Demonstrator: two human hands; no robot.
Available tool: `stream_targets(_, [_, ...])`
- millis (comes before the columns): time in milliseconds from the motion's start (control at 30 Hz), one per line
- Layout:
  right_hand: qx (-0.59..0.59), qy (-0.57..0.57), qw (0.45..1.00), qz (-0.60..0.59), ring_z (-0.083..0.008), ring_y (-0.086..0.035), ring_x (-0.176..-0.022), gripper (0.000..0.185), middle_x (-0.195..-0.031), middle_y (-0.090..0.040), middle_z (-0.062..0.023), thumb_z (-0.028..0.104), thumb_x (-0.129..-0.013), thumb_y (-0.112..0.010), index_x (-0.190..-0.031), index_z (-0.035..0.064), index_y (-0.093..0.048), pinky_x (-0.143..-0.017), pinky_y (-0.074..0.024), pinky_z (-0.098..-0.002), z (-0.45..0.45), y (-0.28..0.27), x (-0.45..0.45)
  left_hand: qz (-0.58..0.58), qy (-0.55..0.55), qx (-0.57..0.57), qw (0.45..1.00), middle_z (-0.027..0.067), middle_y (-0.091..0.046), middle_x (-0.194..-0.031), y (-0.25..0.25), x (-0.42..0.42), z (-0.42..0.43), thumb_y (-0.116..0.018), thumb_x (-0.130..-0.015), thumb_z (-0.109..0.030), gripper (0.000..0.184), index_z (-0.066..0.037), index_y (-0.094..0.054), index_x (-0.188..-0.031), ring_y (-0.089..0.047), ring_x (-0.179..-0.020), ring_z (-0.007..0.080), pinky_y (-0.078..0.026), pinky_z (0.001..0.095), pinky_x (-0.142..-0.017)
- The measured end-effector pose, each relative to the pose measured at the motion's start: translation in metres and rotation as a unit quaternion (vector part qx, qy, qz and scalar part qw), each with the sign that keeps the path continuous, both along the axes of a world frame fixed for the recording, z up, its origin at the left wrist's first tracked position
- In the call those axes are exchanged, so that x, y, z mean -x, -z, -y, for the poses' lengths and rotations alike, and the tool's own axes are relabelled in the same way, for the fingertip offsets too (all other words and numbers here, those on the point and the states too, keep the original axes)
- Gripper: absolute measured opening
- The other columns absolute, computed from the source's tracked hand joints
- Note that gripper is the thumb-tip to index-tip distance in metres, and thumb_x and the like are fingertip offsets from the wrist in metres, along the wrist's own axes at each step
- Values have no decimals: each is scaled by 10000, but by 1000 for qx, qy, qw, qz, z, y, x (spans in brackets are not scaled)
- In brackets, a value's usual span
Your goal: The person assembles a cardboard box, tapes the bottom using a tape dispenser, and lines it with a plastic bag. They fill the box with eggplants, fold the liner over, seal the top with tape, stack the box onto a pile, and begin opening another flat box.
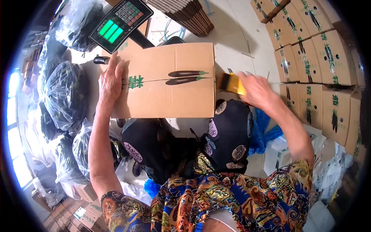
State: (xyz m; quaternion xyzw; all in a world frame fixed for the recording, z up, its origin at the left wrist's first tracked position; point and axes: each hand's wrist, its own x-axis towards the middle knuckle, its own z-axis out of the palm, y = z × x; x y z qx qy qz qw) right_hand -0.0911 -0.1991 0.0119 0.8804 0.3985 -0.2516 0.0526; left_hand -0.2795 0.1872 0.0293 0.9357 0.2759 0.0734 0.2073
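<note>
Resting the left hand (111,83), open with fingers stretched out, along the left edge of a rectangular brown cardboard carton (166,100), near its far left corner. Gripping in the right hand (255,91) a yellow-and-black handheld tape dispenser (233,83), blurred, just beside the middle of the carton's right edge; cannot tell whether touching it. Can see the carton lying flat in front of the body, with flaps meeting along a middle seam, and printed with green characters and two dark eggplants (185,73). Cannot tell what bears it. Can see, beyond its far left corner, a black scale display with green-lit digits (111,31); beyond its far right corner, a stack of folded brown cardboard (189,17); farther right, stacked printed cartons (332,60); to the left, clear plastic bags with dark contents (65,94).
</note>
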Motion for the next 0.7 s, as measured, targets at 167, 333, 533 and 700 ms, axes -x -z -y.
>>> stream_targets(167, [60, -235, 960, 142, -175, -668, -726, 206, -779, -672, -25, 298, -756, -682, -805, 102, -719, -612, -522, -330, -72, -21, -1, 17, 57, -64, 996, 203, -584, -1280, 5, 4, -10, -387, -1006, -357, 431, -167, -473, -1382, -597, -1075, 440, -451, 465, -955])
stream_targets(333, [6, -223, 958, 179, -210, -687, -758, 188, -741, -670, -46, 210, -679, -687, -817, 82, -699, -635, -542, -337, -58, -31, 19, -2, -34, 35, 999, 209, -579, -1304, -3, -1, 0, -402, -996, -431, 527, -181, -403, -1459, -558, -1207, 376, -419, 397, -1006])
stream_targets(533, [57, -240, 967, 66, -261, -621, -679, 254, -745, -650, -105, 193, -607, -683, -796, 26, -646, -584, -472, -360, -77, -22, -9, -19, -24, 33, 999, 194, -557, -1339, -1, -6, -8, -406, -983, -450, 563, -141, -408, -1453, -543, -1237, 342, -414, 373, -1010])
stream_targets(700, [-44, -212, 971, 102, -267, -637, -664, 169, -667, -636, -112, 132, -596, -636, -707, 9, -667, -598, -491, -384, -51, -37, -5, 15, 26, 3, 1000, 196, -590, -1293, 4, -4, -10, -417, -975, -444, 555, -141, -432, -1439, -582, -1187, 343, -434, 381, -981])
